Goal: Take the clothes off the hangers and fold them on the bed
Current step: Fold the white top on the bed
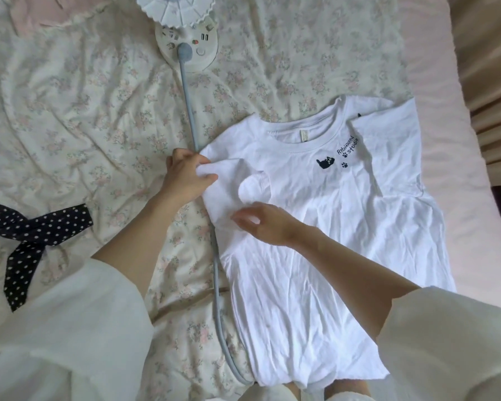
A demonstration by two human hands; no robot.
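R hand (268, 224) pinches tee (330, 221) sleeve edge, L hand (185, 178) grips it, bed (84, 117) room left.

The floral bed (99, 111) bears a white T-shirt (330, 227), lamp (185, 47) and polka-dot garment (26, 227).
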